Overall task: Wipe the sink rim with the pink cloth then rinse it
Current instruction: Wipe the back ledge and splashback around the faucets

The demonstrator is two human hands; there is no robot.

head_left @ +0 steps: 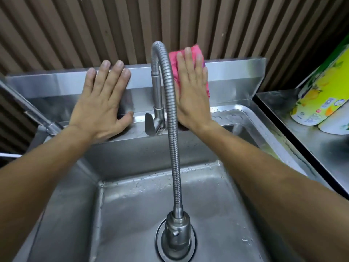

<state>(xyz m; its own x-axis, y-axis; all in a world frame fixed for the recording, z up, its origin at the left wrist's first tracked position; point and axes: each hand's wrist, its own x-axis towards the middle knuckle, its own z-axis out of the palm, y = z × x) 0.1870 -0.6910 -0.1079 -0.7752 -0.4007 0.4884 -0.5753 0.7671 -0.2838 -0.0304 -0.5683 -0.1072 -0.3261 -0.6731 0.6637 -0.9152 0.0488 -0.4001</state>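
Against the far steel backsplash (236, 72) of the sink (132, 205), you have both hands up, one on each side of the single gooseneck faucet (171, 110). Your right hand (193, 91) lies flat with its fingers straight and close together, not clenched, pressing the one pink cloth (174, 56) against the backsplash just right of the faucet's bend. The cloth shows above your fingertips at the top edge of the backsplash, along the left side of your hand, and in a narrow strip down the right side; the rest is hidden under your palm. Your left hand (103, 103) holds nothing: its four fingers are spread and relaxed, their tips reaching the top of the backsplash, and its thumb rests on the far rim ledge near the faucet's lever handle (150, 124). The faucet's ribbed hose arcs up between your two hands and comes down toward you, its nozzle (176, 233) hanging over the drain in the near part of the basin. Water droplets dot the basin floor and the far wall. On the steel counter (283, 114) to the right, two rolls lie side by side, one in yellow-green printed wrap (319, 99) and one mostly white (336, 123) just beyond it at the frame's edge. Behind everything runs a brown slatted wall (94, 25).
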